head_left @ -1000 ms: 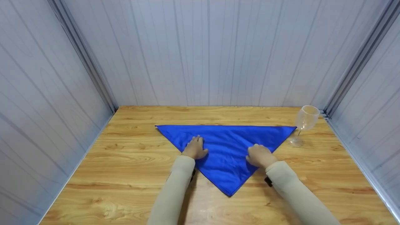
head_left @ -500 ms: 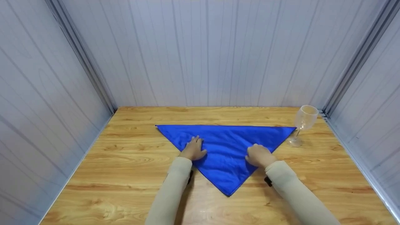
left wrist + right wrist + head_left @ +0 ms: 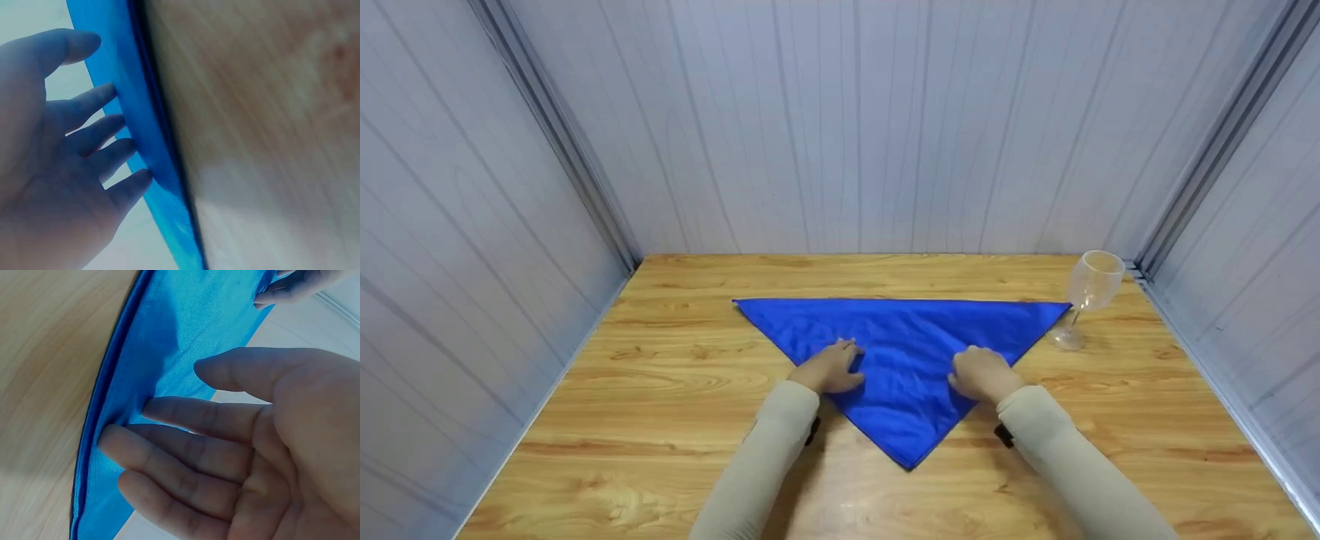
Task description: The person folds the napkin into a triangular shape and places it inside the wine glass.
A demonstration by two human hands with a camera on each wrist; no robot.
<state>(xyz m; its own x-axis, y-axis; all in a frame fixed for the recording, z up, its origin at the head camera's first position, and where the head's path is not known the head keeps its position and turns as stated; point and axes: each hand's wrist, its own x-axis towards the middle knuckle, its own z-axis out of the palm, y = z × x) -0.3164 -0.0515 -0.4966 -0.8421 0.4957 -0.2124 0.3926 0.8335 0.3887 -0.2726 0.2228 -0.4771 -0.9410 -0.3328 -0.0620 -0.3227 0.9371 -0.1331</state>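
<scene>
A blue cloth [image 3: 911, 330], folded into a triangle, lies on the wooden table with its point toward the person. My left hand [image 3: 834, 367] is on the cloth's left part; in the left wrist view its fingers [image 3: 95, 135] are spread and fairly straight, fingertips at the cloth. On the right part, my right hand [image 3: 982, 373] touches the cloth. Its slightly bent fingers [image 3: 185, 478] meet the fabric with their tips in the right wrist view, and the thumb stands apart from them. Neither hand pinches the fabric.
A clear wine glass [image 3: 1095, 281] stands upright at the back right, beside the cloth's right corner. The wooden table [image 3: 645, 420] is bordered by pale panel walls [image 3: 825, 135] at the back and both sides.
My left hand has moved slightly toward the person over the cloth, its fingers turning more to the right. The right hand, cloth and glass look unmoved.
</scene>
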